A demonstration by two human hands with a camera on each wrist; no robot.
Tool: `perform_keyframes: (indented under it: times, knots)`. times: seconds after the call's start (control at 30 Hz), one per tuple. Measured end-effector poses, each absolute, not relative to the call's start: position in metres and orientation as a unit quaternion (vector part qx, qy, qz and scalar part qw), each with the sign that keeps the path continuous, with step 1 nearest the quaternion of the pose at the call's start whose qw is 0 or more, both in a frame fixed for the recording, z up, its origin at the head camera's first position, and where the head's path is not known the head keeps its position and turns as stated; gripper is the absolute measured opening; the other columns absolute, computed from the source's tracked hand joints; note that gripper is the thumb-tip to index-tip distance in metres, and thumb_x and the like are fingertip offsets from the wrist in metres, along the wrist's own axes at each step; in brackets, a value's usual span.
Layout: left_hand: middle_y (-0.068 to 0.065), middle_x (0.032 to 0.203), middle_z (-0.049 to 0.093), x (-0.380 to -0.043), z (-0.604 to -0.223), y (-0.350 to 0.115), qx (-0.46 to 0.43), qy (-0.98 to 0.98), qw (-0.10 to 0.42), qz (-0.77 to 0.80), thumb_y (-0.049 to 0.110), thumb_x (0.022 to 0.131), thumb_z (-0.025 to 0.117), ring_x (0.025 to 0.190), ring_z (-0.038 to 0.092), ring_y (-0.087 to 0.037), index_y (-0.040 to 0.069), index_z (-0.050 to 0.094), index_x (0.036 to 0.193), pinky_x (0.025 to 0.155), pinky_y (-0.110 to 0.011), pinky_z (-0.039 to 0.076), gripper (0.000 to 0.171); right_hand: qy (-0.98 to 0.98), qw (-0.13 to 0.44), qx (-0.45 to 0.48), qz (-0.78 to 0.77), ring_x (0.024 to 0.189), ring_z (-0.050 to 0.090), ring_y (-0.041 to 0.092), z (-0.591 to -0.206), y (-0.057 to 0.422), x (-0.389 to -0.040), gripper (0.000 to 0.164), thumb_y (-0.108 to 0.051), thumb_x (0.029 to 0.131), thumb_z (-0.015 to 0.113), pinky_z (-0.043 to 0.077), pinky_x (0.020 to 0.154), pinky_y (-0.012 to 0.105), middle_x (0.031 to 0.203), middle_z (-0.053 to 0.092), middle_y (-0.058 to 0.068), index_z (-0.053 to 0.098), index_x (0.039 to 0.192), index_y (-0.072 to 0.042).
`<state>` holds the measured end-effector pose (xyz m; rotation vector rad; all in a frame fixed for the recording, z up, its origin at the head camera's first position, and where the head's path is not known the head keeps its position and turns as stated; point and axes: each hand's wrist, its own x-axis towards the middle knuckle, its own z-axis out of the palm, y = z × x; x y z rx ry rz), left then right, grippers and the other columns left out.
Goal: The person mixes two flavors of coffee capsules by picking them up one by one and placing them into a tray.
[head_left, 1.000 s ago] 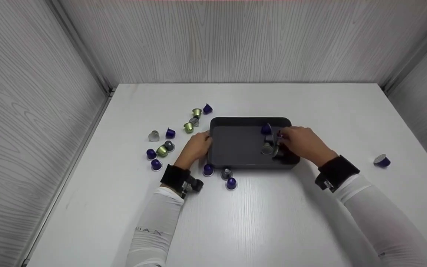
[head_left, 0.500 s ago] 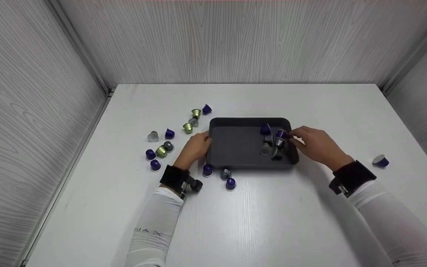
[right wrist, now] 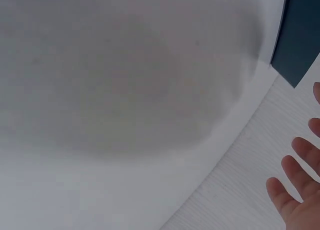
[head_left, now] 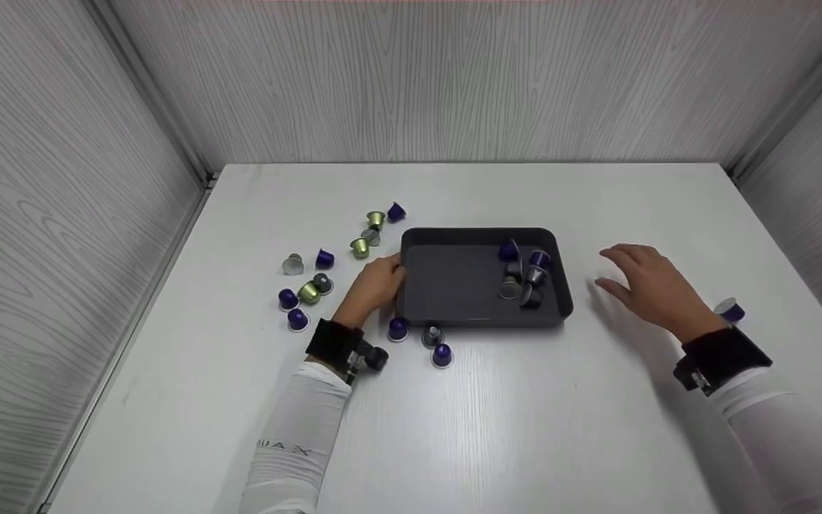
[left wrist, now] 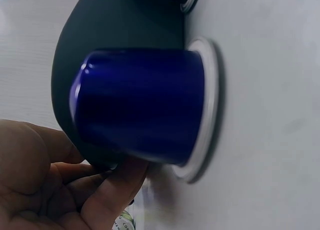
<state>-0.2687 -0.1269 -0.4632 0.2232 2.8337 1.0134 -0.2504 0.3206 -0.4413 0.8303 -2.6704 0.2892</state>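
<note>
Grained grey panels (head_left: 411, 78) round three sides of a white bench (head_left: 511, 428). Leftmost, loose capsules (head_left: 309, 292), left of and beyond the fingers of the left hand (head_left: 375, 282). Fingers there curled on the left wall of a dark tray (head_left: 447, 285); nearer, three standing capsules (head_left: 442, 354). Inside the tray, clustered capsules (head_left: 539, 260) right of those fingers. Farther right, fingers of the right hand (head_left: 650, 285) spread wide, apart from the tray. Rightmost, lone purple capsule (head_left: 731, 312), right of these fingers.
</note>
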Motion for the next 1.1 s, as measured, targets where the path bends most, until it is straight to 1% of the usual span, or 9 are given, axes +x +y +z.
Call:
perform_keyframes:
  times: [0.13, 0.2, 0.33, 0.47, 0.63, 0.77, 0.93, 1.1]
  knots:
    - [-0.017, 0.124, 0.062, -0.269, -0.464, -0.127, 0.071, 0.936, 0.068, 0.338, 0.016, 0.102, 0.041, 0.097, 0.058, -0.029, 0.005, 0.049, 0.144, 0.091, -0.043, 0.045, 0.043, -0.953, 0.138, 0.26, 0.077, 0.126, 0.039, 0.05, -0.442, 0.334, -0.247, 0.059, -0.031, 0.092, 0.068, 0.034, 0.095, 0.067, 0.137, 0.045, 0.027, 0.047, 0.14, -0.002]
    - [-0.017, 0.125, 0.062, -0.269, -0.464, -0.127, 0.07, 0.935, 0.07, 0.34, 0.017, 0.103, 0.041, 0.097, 0.059, -0.03, 0.005, 0.048, 0.144, 0.091, -0.043, 0.046, 0.044, -0.963, 0.115, 0.237, 0.062, 0.129, 0.034, 0.051, -0.441, 0.34, -0.245, 0.064, -0.037, 0.095, 0.063, 0.03, 0.096, 0.07, 0.142, 0.04, 0.028, 0.042, 0.144, -0.003]
    - [-0.017, 0.124, 0.062, -0.27, -0.464, -0.127, 0.071, 0.936, 0.069, 0.338, 0.016, 0.103, 0.041, 0.098, 0.059, -0.03, 0.005, 0.049, 0.144, 0.09, -0.043, 0.046, 0.044, -0.98, 0.056, 0.184, 0.05, 0.136, 0.022, 0.052, -0.439, 0.352, -0.24, 0.071, -0.05, 0.099, 0.05, 0.019, 0.098, 0.075, 0.151, 0.028, 0.028, 0.029, 0.153, -0.01]
    - [-0.017, 0.124, 0.062, -0.271, -0.465, -0.127, 0.072, 0.936, 0.069, 0.337, 0.017, 0.102, 0.041, 0.098, 0.059, -0.03, 0.005, 0.05, 0.143, 0.09, -0.044, 0.046, 0.043, -0.988, 0.016, 0.143, 0.053, 0.139, 0.012, 0.053, -0.437, 0.364, -0.236, 0.074, -0.057, 0.1, 0.04, 0.008, 0.099, 0.078, 0.155, 0.019, 0.027, 0.017, 0.157, -0.016]
    - [-0.017, 0.12, 0.063, -0.27, -0.464, -0.127, 0.071, 0.935, 0.069, 0.341, 0.017, 0.103, 0.041, 0.095, 0.059, -0.03, 0.005, 0.049, 0.143, 0.087, -0.043, 0.046, 0.043, -0.993, -0.018, 0.103, 0.056, 0.139, 0.004, 0.056, -0.437, 0.381, -0.232, 0.078, -0.063, 0.099, 0.031, 0.0, 0.096, 0.081, 0.157, 0.01, 0.028, 0.005, 0.159, -0.02]
    - [-0.016, 0.115, 0.064, -0.271, -0.465, -0.128, 0.069, 0.934, 0.07, 0.343, 0.017, 0.103, 0.041, 0.092, 0.059, -0.029, 0.003, 0.049, 0.143, 0.085, -0.042, 0.047, 0.043, -0.994, -0.046, 0.079, 0.065, 0.138, -0.001, 0.059, -0.437, 0.396, -0.229, 0.08, -0.065, 0.099, 0.027, -0.003, 0.094, 0.082, 0.157, 0.004, 0.03, -0.001, 0.158, -0.02]
    - [-0.016, 0.114, 0.064, -0.272, -0.466, -0.128, 0.071, 0.935, 0.066, 0.342, 0.017, 0.102, 0.041, 0.092, 0.059, -0.029, 0.003, 0.051, 0.141, 0.085, -0.042, 0.046, 0.043, -0.992, -0.081, 0.056, 0.08, 0.134, -0.004, 0.063, -0.436, 0.41, -0.224, 0.084, -0.067, 0.098, 0.026, -0.004, 0.091, 0.083, 0.155, 0.0, 0.034, -0.004, 0.158, -0.016]
    - [-0.017, 0.117, 0.064, -0.27, -0.466, -0.129, 0.073, 0.934, 0.063, 0.343, 0.017, 0.102, 0.041, 0.094, 0.06, -0.03, 0.005, 0.051, 0.142, 0.087, -0.043, 0.046, 0.043, -0.99, -0.111, 0.039, 0.082, 0.131, -0.002, 0.067, -0.437, 0.42, -0.22, 0.087, -0.067, 0.097, 0.026, 0.001, 0.09, 0.084, 0.153, 0.001, 0.037, -0.004, 0.157, -0.012]
